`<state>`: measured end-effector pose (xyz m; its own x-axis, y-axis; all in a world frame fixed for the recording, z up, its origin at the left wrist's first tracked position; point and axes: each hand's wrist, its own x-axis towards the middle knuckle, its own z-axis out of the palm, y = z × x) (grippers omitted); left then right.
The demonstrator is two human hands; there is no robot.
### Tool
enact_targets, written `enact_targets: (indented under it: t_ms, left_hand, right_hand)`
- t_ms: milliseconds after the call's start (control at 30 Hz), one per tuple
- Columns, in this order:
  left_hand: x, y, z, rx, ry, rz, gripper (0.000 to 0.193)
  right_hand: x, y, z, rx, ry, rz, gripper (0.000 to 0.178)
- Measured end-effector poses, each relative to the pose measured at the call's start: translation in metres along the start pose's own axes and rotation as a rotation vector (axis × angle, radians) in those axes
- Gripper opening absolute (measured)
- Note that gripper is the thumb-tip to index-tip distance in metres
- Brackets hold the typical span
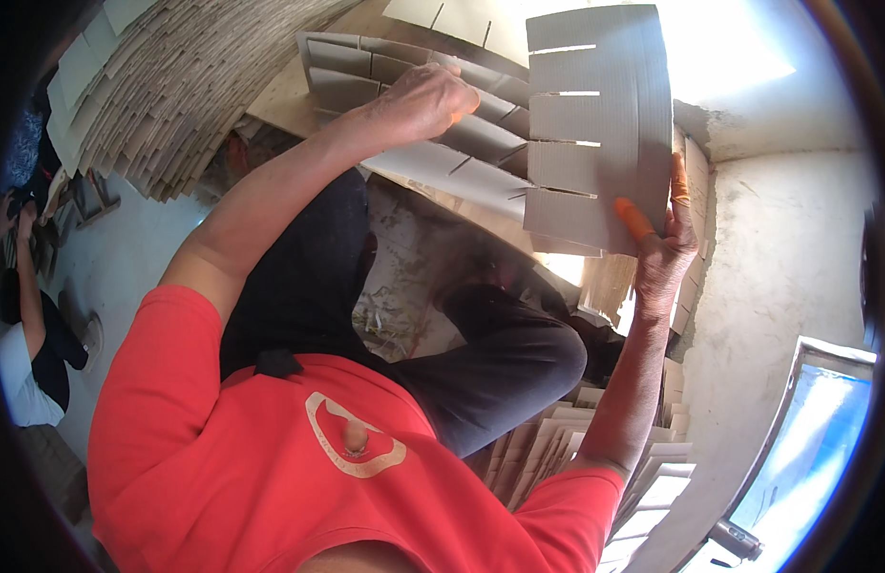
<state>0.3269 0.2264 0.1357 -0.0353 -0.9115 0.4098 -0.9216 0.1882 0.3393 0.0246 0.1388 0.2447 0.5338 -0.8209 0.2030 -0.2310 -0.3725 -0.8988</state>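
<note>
My right hand [666,256] grips the lower right edge of several grey cardboard sheets [595,119] with slots cut into their left side. The sheets stand up together, and orange covers show on the thumb and a finger. To their left lies a partly joined cardboard divider [481,137], with long strips in rows and slots along them. Over this divider, my left hand [428,100] is closed, its fingers curled and orange showing at the fingertips. What its fingers pinch, if anything, is hidden. The divider's right end passes behind the upright sheets.
A wooden work surface [282,103] carries the divider. Tall piles of cardboard pieces [185,95] rise at the far left, and more slotted cardboard [547,444] stands by my right elbow. A wall [758,258] is on the right. Another person [32,358] sits at the left edge.
</note>
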Motion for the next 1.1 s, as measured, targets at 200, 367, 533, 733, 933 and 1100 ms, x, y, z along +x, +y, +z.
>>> enact_targets:
  t_ms: [200, 367, 533, 733, 933, 1100]
  left_hand:
    - [-0.007, 0.004, -0.001, -0.082, 0.049, 0.003, 0.005]
    - [0.007, -0.015, -0.010, -0.210, 0.047, -0.009, 0.014]
    - [0.041, -0.034, -0.022, 0.105, 0.145, -0.095, 0.016]
    - [0.070, -0.050, -0.021, 0.179, -0.217, -0.160, 0.029]
    - [0.064, -0.062, -0.004, 0.157, -0.037, -0.102, 0.027]
    - [0.063, -0.064, -0.002, 0.115, -0.055, -0.147, 0.027]
  right_hand:
    - [0.002, 0.014, 0.006, -0.106, -0.020, 0.015, 0.073]
    - [0.001, 0.003, 0.009, -0.025, -0.025, 0.034, 0.072]
    - [0.006, 0.002, 0.012, -0.048, -0.065, 0.062, 0.071]
    - [0.007, -0.008, 0.015, -0.078, -0.071, 0.041, 0.067]
    - [0.013, 0.002, 0.018, -0.182, -0.128, -0.055, 0.069]
    - [0.023, 0.007, 0.035, -0.196, -0.246, 0.030, 0.073]
